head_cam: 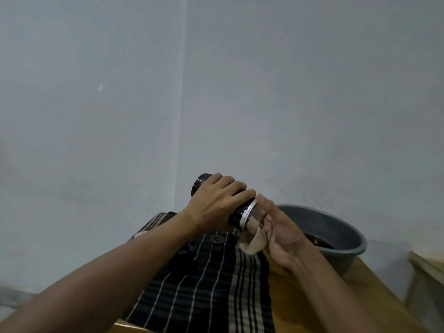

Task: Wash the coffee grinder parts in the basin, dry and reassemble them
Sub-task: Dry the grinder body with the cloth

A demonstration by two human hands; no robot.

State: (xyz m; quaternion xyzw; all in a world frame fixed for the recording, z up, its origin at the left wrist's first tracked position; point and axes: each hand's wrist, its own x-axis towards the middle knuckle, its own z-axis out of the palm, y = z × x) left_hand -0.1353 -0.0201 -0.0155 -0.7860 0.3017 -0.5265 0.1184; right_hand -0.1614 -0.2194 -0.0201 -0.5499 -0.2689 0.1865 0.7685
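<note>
The left forearm (108, 284) reaches in over a striped cloth (204, 284) spread on the table (286, 301), and the left hand (216, 203) wraps its curled fingers around the black body of the grinder (237, 213), held tilted in the air above the cloth. The right hand (281, 234) is blurred, but it seems to pinch a beige rag (249, 243) against the clear lower end, drying it. A black knob (217, 239) lies on the cloth; the basin (341, 227) stands just right, with dark water in it. The grinder looks stiff and fairly heavy, its clear end breakable and likely slick while wet, so the firm grip belongs on the black barrel, with only light pressure from the rag
</note>
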